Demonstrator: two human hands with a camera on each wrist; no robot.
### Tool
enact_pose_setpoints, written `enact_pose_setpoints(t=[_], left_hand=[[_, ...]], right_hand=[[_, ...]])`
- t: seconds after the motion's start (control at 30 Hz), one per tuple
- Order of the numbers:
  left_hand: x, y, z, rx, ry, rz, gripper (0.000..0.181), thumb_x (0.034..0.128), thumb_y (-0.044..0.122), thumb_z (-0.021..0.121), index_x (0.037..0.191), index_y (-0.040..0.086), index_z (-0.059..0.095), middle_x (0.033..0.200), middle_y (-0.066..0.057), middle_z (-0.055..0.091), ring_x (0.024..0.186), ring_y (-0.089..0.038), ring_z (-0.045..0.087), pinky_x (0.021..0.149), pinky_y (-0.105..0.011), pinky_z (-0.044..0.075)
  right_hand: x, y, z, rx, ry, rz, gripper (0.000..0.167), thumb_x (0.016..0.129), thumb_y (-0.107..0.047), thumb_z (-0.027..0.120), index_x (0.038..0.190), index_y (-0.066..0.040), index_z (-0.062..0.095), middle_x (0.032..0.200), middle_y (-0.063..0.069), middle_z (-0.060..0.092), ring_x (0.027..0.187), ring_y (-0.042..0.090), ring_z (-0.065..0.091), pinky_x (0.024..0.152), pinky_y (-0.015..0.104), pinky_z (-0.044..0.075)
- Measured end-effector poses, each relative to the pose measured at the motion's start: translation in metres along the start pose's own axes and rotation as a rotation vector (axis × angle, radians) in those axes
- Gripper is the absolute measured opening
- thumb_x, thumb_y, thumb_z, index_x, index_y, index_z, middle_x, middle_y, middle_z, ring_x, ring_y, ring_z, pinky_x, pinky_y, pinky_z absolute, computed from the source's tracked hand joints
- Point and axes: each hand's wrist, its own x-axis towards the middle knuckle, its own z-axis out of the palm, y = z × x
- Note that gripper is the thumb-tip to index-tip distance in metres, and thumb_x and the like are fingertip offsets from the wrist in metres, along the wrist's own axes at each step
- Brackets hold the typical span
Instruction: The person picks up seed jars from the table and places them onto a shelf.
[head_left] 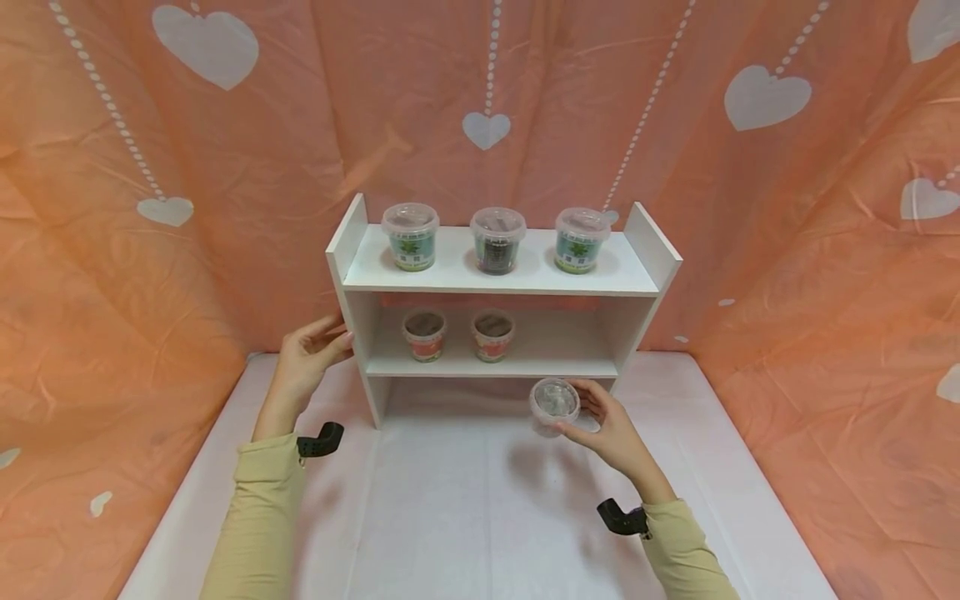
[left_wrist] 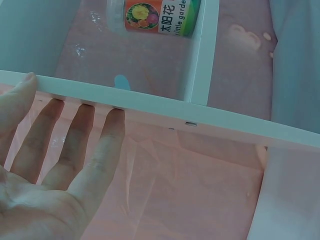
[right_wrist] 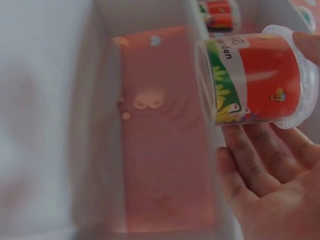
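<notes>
My right hand (head_left: 611, 429) holds a clear-lidded plastic tub (head_left: 555, 400) in front of the shelf's lower right. In the right wrist view this tub (right_wrist: 260, 80) lies sideways across the picture, its red label showing a bee and green leaves; fingers support one side and the thumb is at the lid rim. With fairly straight fingers, my left hand (head_left: 303, 358) touches the left side panel of the white shelf unit (head_left: 495, 367); its thumb rests at the panel's front edge. Two red-labelled tubs, a left one (head_left: 425, 335) and a right one (head_left: 492, 335), stand on the middle shelf.
On the top board stand three larger green-labelled tubs: left (head_left: 410, 237), middle (head_left: 497, 242) and right (head_left: 580, 242). The unit stands on a white-covered table (head_left: 427, 517). Orange curtains (head_left: 262, 167) with white hearts hang behind and at both sides.
</notes>
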Motion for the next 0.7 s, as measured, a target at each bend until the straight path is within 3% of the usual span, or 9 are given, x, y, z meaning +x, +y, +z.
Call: enact_pose_setpoints(t=[0.13,0.37,0.57,0.7], left_hand=[[-0.001,0.0,0.0,0.004,-0.002,-0.005,0.055,0.0923,0.011,0.065,0.14,-0.006,0.043,0.134,-0.018,0.051,0.103,-0.008,0.061,0.083,-0.026,0.054],[-0.001,0.002,0.0,0.014,-0.007,-0.014,0.055,0.0931,0.012,0.064,0.141,-0.005,0.042,0.138,-0.023,0.046,0.103,-0.006,0.06,0.084,-0.027,0.053],[0.0,0.001,0.0,0.017,-0.008,-0.018,0.056,0.0929,0.013,0.064,0.141,-0.005,0.042,0.138,-0.023,0.046,0.103,-0.006,0.061,0.085,-0.028,0.053],[0.0,0.001,0.0,0.019,-0.004,-0.021,0.056,0.0928,0.013,0.064,0.141,-0.006,0.042,0.138,-0.023,0.046,0.103,-0.005,0.06,0.084,-0.029,0.053]], right_hand=[[0.003,0.011,-0.008,0.011,0.024,0.004,0.063,0.076,-0.005,0.081,0.131,-0.005,0.052,0.121,0.011,0.059,0.112,0.015,0.054,0.095,0.018,0.043],[0.01,0.007,-0.018,-0.013,0.039,-0.022,0.064,0.076,-0.003,0.081,0.132,-0.003,0.05,0.125,0.014,0.056,0.115,0.016,0.053,0.097,0.015,0.041],[0.02,-0.018,-0.025,-0.055,0.039,-0.034,0.063,0.075,0.005,0.078,0.13,0.007,0.048,0.124,0.023,0.055,0.114,0.025,0.053,0.095,0.014,0.042],[0.026,-0.035,-0.028,-0.069,0.03,0.003,0.062,0.076,0.004,0.077,0.13,0.008,0.047,0.124,0.023,0.055,0.114,0.03,0.052,0.094,0.017,0.043]])
